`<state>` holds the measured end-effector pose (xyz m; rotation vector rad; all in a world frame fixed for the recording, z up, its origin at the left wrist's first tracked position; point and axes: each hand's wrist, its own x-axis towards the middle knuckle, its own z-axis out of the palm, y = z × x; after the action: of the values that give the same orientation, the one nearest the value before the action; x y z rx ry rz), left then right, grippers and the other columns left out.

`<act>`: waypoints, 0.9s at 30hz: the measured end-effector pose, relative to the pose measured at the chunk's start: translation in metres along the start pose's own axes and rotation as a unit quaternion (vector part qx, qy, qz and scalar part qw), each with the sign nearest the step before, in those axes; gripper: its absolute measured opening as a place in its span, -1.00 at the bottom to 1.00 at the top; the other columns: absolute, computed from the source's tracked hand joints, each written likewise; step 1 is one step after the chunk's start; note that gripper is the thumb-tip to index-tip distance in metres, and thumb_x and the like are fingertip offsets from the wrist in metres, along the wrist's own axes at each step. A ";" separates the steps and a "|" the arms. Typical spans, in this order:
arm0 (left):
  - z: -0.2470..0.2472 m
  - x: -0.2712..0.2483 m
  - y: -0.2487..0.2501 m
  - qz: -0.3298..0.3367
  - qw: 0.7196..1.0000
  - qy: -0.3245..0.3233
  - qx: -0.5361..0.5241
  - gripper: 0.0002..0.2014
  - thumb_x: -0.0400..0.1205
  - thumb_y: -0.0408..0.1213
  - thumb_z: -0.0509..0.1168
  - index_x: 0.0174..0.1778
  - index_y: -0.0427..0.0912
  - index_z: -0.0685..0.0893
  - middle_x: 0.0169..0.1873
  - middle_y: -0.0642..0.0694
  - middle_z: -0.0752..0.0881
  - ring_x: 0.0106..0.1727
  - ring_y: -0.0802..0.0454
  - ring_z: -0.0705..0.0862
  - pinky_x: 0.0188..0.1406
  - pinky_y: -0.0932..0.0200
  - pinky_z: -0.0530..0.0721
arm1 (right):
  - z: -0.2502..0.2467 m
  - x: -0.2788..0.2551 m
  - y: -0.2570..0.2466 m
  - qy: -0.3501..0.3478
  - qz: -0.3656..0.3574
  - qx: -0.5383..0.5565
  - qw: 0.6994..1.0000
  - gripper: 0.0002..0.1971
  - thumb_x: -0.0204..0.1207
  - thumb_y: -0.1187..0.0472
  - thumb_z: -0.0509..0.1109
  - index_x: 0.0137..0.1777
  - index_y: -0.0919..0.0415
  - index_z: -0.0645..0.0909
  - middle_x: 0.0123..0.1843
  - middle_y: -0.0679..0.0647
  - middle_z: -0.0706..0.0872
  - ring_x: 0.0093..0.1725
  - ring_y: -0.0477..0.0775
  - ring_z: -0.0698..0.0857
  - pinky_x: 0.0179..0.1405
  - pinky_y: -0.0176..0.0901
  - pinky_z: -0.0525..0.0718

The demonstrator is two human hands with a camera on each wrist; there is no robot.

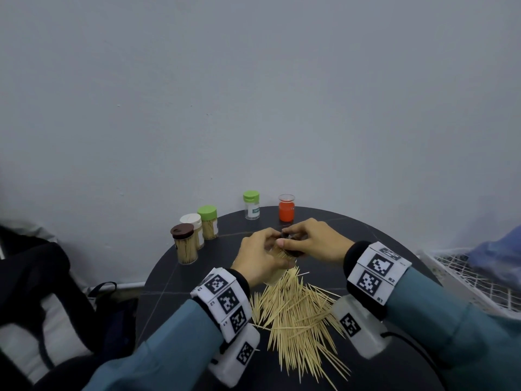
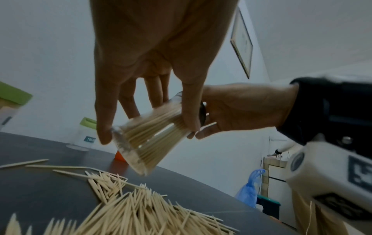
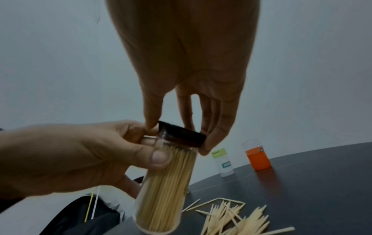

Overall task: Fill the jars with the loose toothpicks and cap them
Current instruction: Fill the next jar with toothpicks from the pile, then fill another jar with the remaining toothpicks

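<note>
My left hand [image 1: 260, 256] grips a clear jar [image 3: 167, 190] packed with toothpicks and holds it tilted above the table; the same jar [image 2: 149, 136] shows in the left wrist view. At the jar's mouth my right hand [image 1: 308, 239] pinches a dark brown cap [image 3: 181, 137] with fingers and thumb. The cap sits aslant on the rim. A big heap of loose toothpicks [image 1: 296, 317] lies on the round dark table [image 1: 180, 280] just below both hands.
Three capped jars full of toothpicks stand at the left: brown cap [image 1: 184, 245], white cap [image 1: 194, 225], green cap [image 1: 208, 221]. A green-capped jar [image 1: 251, 205] without toothpicks and an open jar holding an orange lid [image 1: 286, 207] stand at the back. A dark bag [image 1: 42, 292] lies left.
</note>
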<state>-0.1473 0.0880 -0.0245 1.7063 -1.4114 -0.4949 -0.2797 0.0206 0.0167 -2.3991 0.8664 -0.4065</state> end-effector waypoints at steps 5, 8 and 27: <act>-0.020 0.003 -0.008 -0.035 0.999 -0.010 0.003 -0.46 0.30 -0.28 0.63 0.18 -0.16 0.63 0.06 0.01 0.73 0.10 0.13 0.66 -0.01 0.35 0.54 | 0.003 -0.004 0.005 -0.028 0.011 -0.054 0.998 -0.44 0.64 -0.10 0.12 0.50 0.27 0.40 0.45 0.16 0.53 0.41 0.08 0.51 0.34 -0.18 0.43; -0.040 0.006 -0.019 -0.075 0.997 0.008 0.014 -0.44 0.28 -0.30 0.64 0.18 -0.19 0.62 0.10 -0.02 0.71 0.17 0.08 0.63 0.16 0.22 0.52 | 0.009 -0.002 0.020 -0.058 0.012 -0.109 0.992 -0.55 0.70 0.00 0.07 0.47 0.24 0.40 0.41 0.14 0.56 0.37 0.05 0.53 0.34 -0.16 0.46; -0.112 0.004 -0.082 -0.255 0.939 0.167 0.157 -0.66 0.42 -0.32 0.54 0.05 -0.33 0.65 0.00 -0.24 0.67 0.16 -0.21 0.64 -0.08 0.13 0.49 | 0.040 0.012 0.059 -0.155 0.067 -0.263 0.950 -0.59 0.65 0.18 0.17 0.49 0.20 0.35 0.41 0.14 0.43 0.38 0.12 0.50 0.38 -0.08 0.48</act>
<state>-0.0135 0.1244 -0.0264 2.3065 -0.8260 -0.2387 -0.2818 -0.0089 -0.0492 -2.7462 1.0820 0.2932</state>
